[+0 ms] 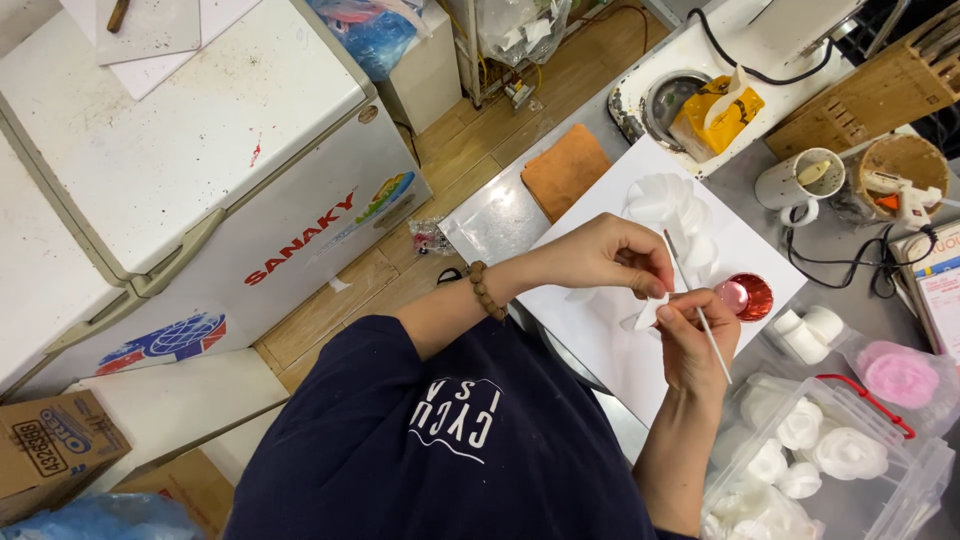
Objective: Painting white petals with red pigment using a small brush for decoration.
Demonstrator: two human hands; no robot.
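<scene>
Left hand pinches a white petal steady while right hand grips a thin stick against it, above white paper.

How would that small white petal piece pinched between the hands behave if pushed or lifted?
Probably very light: fingertips of the left hand and right hand carry the white petal piece with a pinch. Likely soft and bendable, since it looks thin and curved like the white flower on the white sheet. It could tear or crease easily.

Small white petal pinched above white sheet, thin white stick slanting alongside.
</scene>
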